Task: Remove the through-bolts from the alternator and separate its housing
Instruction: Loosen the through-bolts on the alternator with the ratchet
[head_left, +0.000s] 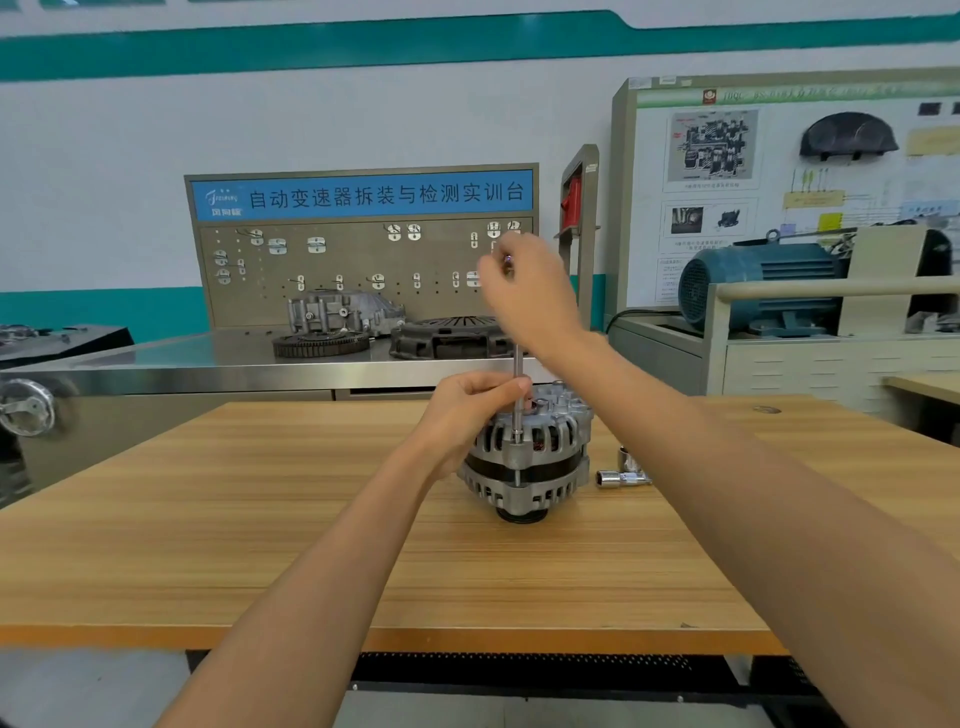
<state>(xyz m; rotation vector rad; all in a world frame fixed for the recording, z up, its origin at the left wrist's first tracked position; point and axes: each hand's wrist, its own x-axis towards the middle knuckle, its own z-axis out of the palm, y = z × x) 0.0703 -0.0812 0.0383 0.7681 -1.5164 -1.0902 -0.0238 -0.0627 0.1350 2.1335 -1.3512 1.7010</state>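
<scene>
Alternator: the alternator (527, 457) stood upright on the table (311, 519), just right of the frame's center, pulley end down.
Driver: a slim metal driver (518, 395) stood vertical on the alternator's near rim, its tip seated on a through-bolt (517, 475) that showed across the dark band between the two housing halves.
Left hand: the left hand (470, 410) rested against the alternator's left side, fingers curled, thumb pressed to the driver shaft.
Right hand: the right hand (530, 291) was raised above the alternator, fingers bunched and pinching the driver's top end.
Sockets: two chrome sockets (623, 470) lay on the table just right of the alternator, one upright and one on its side.
Bench: behind the table ran a steel bench (182, 358) carrying a gear ring (321, 343), a clutch cover (447, 335) and a gray casting (343, 312).
Board: a pegboard (363, 260) with a blue sign stood at center top.
Motor: a blue motor (758, 286) sat at right.
</scene>
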